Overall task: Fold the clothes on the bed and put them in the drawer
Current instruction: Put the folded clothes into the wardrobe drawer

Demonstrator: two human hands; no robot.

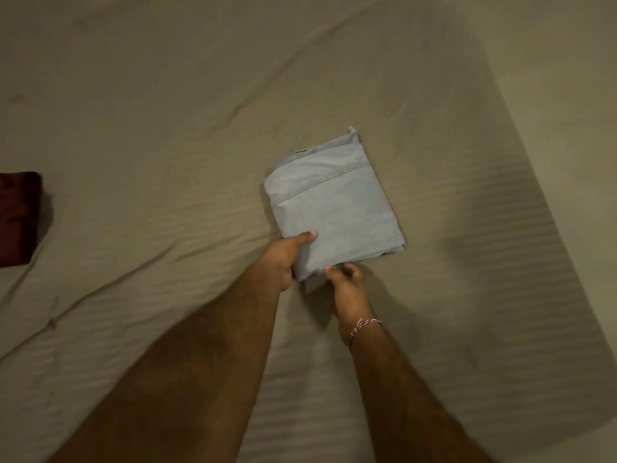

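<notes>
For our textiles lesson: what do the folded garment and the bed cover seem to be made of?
Folded garment: probably light blue denim, matte, judging by its doubled contrast stitching and thick folded edges. Bed cover: seemingly soft woven cloth, matte beige, with faint ribbed stripes and loose wrinkles.

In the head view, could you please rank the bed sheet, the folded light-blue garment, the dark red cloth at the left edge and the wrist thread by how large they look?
1. Bed sheet
2. Folded light-blue garment
3. Dark red cloth, though the frame edge cuts it off, so its full size is unsure
4. Wrist thread
</notes>
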